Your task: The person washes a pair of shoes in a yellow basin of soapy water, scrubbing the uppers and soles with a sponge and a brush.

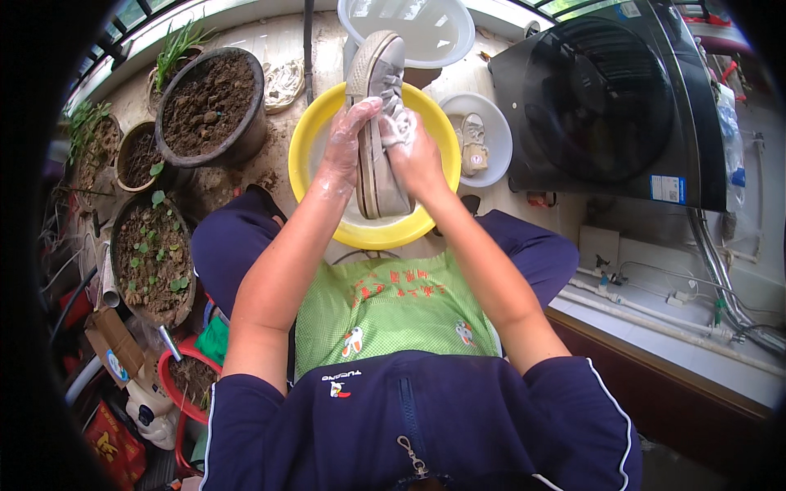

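A pale canvas sneaker (385, 181) with a rubber toe cap is held over a yellow basin (297, 147), toe pointing away from me. My left hand (345, 138) grips it along the sole edge, its fingers coated in whitish suds. On the other side, my right hand (417, 150) is at the laces and upper; part of it is hidden by the shoe, and suds cover its fingers. The basin holds cloudy liquid. A second sneaker (474, 144) lies in a small white basin (503, 132) to the right.
Beyond the yellow basin is a translucent tub (468, 37) of cloudy water. Soil-filled pots (164, 138) and an oval planter (120, 245) line the left. A large black appliance (614, 110) stands on the right, with pipes (638, 313) below. A green apron (393, 307) covers my lap.
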